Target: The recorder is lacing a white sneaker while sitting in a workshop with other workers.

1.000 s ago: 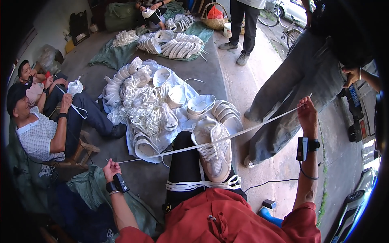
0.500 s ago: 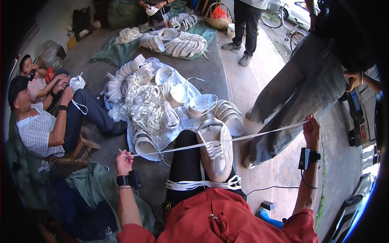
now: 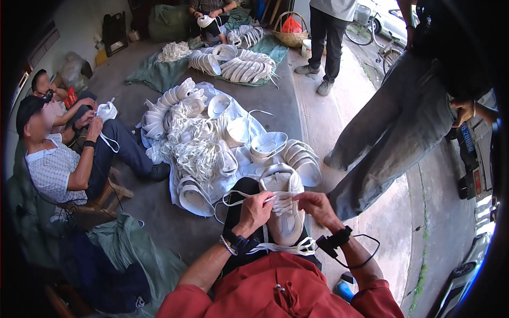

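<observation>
A white sneaker (image 3: 286, 227) rests on my lap, toe toward me, with laces crossing its upper part. My left hand (image 3: 255, 213) is closed at the sneaker's left side, its fingertips pinching a white shoelace (image 3: 231, 201) that loops out to the left. Across the laced opening, at the right edge, my right hand (image 3: 319, 208) is bent with thumb and forefinger pinched on the lace. The exact grip of the right fingertips is small and partly hidden. A bundle of loose white laces (image 3: 302, 247) lies over my thighs below the toe.
Ahead, a white sheet (image 3: 249, 114) bears heaped laces (image 3: 193, 132) and several shoe uppers (image 3: 268, 144). Seated people work at the left and far back; someone in wide grey trousers (image 3: 389, 116) stands close on my right. A wooden stool (image 3: 114, 193) is at the left.
Both hands have come inward from wide apart, where they held the lace stretched across the sneaker, to the sneaker's two sides. The lace is now slack and looped at the left.
</observation>
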`<state>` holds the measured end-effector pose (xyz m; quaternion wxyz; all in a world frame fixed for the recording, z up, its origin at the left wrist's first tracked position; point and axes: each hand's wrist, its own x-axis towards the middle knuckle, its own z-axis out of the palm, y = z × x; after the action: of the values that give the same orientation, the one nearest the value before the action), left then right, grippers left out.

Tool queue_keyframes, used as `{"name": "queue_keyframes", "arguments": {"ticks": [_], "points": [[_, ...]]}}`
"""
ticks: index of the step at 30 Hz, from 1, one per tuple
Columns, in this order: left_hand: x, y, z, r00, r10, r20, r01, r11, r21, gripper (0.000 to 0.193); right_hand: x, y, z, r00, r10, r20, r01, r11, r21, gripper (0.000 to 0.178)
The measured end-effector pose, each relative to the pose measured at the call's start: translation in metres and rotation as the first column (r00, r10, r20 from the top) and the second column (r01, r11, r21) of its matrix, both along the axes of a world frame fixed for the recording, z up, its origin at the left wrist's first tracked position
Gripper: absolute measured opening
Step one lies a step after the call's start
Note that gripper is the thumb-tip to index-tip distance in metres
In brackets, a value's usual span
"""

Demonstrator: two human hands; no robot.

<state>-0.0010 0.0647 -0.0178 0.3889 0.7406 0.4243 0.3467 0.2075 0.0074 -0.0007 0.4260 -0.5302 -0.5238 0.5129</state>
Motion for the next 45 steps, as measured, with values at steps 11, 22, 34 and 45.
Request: {"name": "queue_keyframes", "arguments": {"ticks": [11, 22, 34, 45], "points": [[0.014, -0.009, 0.009, 0.931, -0.011, -0.365, 0.047, 0.995, 0.092, 0.01, -0.03, 0.011, 0.007, 0.573, -0.123, 0.81, -0.216, 0.931, 0.295, 0.01], [0.014, -0.001, 0.003, 0.886, -0.038, -0.462, 0.097, 0.99, 0.103, 0.012, -0.018, 0.014, 0.009, 0.583, -0.076, 0.809, -0.305, 0.903, 0.304, 0.008], [-0.036, 0.018, -0.005, 0.681, 0.371, 0.631, 0.224, 0.715, -0.662, 0.019, 0.034, 0.009, 0.024, 0.935, -0.305, -0.181, 0.307, 0.951, -0.017, 0.035], [-0.02, 0.015, -0.036, 0.953, 0.079, 0.293, 0.129, 0.769, -0.626, 0.032, 0.218, -0.117, -0.005, 0.425, -0.742, -0.518, 0.856, 0.516, -0.037, 0.019]]}}
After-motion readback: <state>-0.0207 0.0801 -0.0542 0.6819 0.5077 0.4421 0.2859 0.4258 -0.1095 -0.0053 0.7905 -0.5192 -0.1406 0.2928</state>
